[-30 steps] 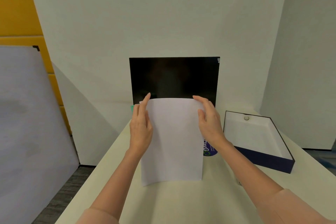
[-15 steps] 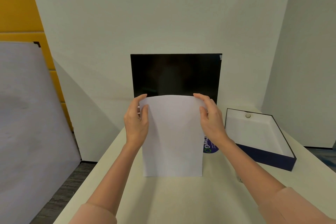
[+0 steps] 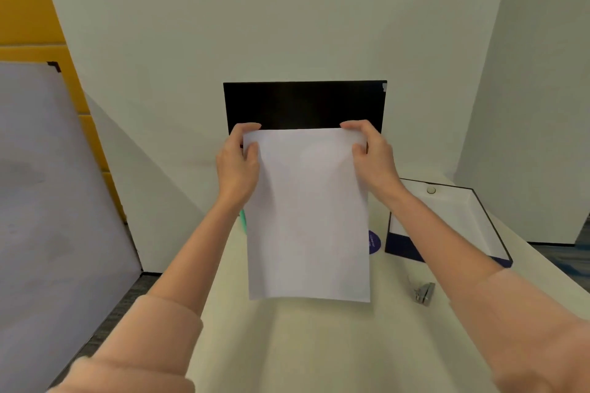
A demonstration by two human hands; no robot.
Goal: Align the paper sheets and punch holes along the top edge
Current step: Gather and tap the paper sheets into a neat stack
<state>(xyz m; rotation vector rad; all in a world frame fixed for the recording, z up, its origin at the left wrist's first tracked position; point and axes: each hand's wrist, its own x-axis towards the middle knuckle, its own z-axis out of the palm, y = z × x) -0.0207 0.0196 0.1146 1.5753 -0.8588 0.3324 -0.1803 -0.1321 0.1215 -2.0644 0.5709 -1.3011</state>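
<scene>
A stack of white paper sheets (image 3: 308, 217) stands upright in front of me, its bottom edge just above or on the cream table (image 3: 303, 344). My left hand (image 3: 238, 163) pinches the top left corner and my right hand (image 3: 370, 153) pinches the top right corner. A small silver metal hole punch (image 3: 424, 293) lies on the table to the right of the sheets, below my right forearm.
A black panel (image 3: 305, 104) leans against the wall behind the paper. An open dark-blue box (image 3: 447, 220) with a white inside sits at the right. A purple round label (image 3: 374, 242) and a green object (image 3: 243, 219) peek out beside the sheets. A large grey board (image 3: 54, 201) stands left.
Both hands slid up from the sheets' sides to grip the top corners, and the sheets now hang flatter and straighter. The hole punch has come into view under my right forearm.
</scene>
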